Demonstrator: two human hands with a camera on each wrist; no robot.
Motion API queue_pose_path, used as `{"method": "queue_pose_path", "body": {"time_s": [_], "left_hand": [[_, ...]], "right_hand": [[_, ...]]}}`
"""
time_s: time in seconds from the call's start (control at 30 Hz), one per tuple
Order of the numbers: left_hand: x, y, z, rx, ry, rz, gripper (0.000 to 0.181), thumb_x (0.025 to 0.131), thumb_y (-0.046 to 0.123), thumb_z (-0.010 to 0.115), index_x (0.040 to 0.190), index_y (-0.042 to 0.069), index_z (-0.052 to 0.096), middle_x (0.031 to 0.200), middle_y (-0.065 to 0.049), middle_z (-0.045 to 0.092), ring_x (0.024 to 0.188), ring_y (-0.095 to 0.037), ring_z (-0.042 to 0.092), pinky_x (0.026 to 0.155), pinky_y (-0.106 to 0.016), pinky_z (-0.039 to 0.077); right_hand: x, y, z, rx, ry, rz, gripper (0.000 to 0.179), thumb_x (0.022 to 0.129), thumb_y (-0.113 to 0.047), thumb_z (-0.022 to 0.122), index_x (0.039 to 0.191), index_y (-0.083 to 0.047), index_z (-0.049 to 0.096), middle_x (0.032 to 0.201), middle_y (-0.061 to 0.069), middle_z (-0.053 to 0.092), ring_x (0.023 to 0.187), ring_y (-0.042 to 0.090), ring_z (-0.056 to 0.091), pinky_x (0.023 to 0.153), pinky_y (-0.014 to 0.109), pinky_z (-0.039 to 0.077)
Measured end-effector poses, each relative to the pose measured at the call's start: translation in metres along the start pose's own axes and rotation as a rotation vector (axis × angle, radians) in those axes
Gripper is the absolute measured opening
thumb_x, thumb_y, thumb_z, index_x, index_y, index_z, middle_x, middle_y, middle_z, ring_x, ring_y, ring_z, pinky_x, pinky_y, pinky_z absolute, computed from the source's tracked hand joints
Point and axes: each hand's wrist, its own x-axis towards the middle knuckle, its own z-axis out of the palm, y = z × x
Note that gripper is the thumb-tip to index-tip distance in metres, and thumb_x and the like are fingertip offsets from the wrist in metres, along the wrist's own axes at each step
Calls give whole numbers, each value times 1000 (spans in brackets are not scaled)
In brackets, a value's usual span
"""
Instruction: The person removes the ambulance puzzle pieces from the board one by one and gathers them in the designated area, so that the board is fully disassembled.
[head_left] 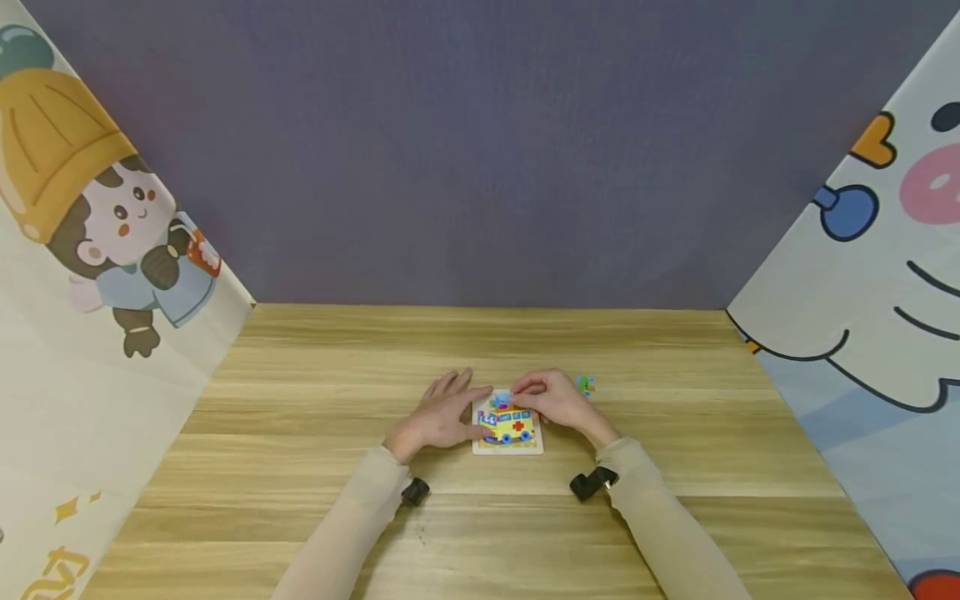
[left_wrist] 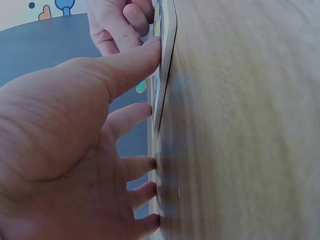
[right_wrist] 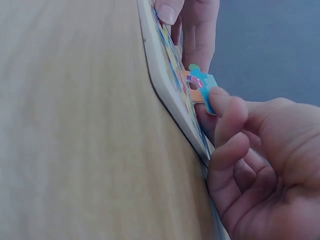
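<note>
Sleeves are stretched over the table, where the puzzle board is touched by the spread left hand. A piece is pinched over it by the right hand. Fitting seems underway; alignment, then pressing, is called for.

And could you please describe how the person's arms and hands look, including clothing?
The left hand and right hand wear no gloves. The left sleeve and right sleeve are plain light beige, reaching the wrists. A small black device shows at the left wrist, a bent black device at the right.
</note>
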Motion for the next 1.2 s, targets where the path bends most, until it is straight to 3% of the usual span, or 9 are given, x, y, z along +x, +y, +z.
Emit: {"method": "queue_pose_path", "body": {"time_s": [0.53,0.83,1.0,1.2], "left_hand": [[0,0,0,-5,2,13,74,99,47,73,163,20,45,179,-19,13,166,-45,8,134,-64,6],[1,2,1,-1,8,-9,72,101,50,67,163,22,45,179,-18,14,166,-44,8,135,-63,5],[3,8,2,2,56,-31,63,104,52,61,159,23,50,178,-19,20,165,-45,14,134,-65,9],[11,12,8,45,126,-76,57,100,50,69,149,22,59,172,-19,33,160,-45,25,132,-65,18]], "right_hand": [[-3,1,0,-2,6,0,23,103,-31,72,115,-12,76,96,6,81,52,13,57,44,28,44],[-1,2,2,-57,-11,-46,18,103,-30,72,112,-15,76,91,4,78,54,13,57,47,26,44],[-1,1,4,-55,1,-61,18,103,-29,72,111,-13,76,92,5,78,55,14,56,49,25,46],[-1,2,5,-43,9,-49,18,104,-28,72,112,-12,75,93,4,77,55,15,55,49,25,45]]}}
